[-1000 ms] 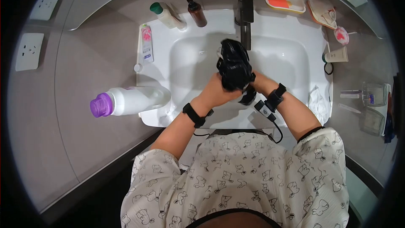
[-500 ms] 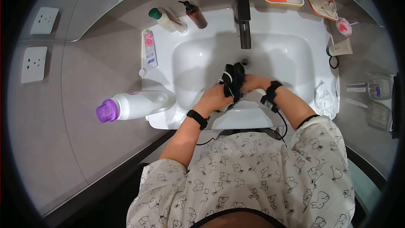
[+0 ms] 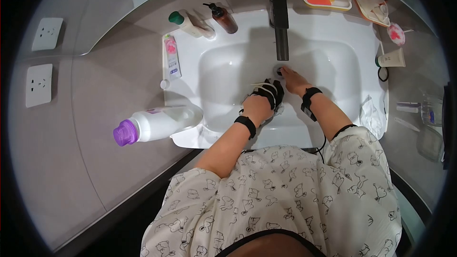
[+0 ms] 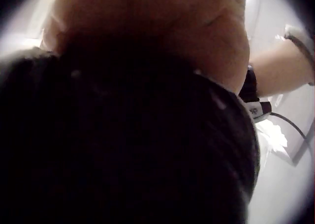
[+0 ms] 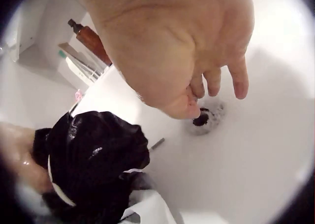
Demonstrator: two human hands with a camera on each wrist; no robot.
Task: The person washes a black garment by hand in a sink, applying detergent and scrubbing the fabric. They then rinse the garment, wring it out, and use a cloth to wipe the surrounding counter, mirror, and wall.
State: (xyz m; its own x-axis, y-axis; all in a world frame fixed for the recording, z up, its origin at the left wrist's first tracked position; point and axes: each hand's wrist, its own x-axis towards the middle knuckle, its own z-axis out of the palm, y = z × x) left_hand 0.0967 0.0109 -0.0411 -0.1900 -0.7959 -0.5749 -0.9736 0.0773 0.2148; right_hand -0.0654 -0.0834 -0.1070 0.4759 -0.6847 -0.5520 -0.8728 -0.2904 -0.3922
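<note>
In the head view my left hand [image 3: 258, 108] grips a glossy, wet-looking black fabric bundle [image 3: 277, 94] with white cord-like trim, low in the white sink [image 3: 219, 85]. The black bundle [image 4: 123, 150] fills most of the left wrist view and hides the fingers. A thin whitish piece [image 5: 152, 207] hangs beside it in the right wrist view. My right hand [image 3: 296, 84] is apart from the bundle, reaching over the dark drain [image 3: 279, 71] with fingers extended and nothing held. In the right wrist view its fingertips hang close over the drain, and a little water glistens there.
A dark faucet [image 3: 280, 24] juts over the basin. On the left lie a purple-capped white bottle [image 3: 162, 123] and a tube [image 3: 172, 57]; a brown pump bottle [image 3: 223, 19] stands behind. Crumpled white tissue [image 3: 372, 118] and a cream tube [image 3: 392, 59] are on the right.
The black bundle came down from near the faucet toward the near side of the basin, staying in my left hand. My right hand has left it and moved forward to the drain.
</note>
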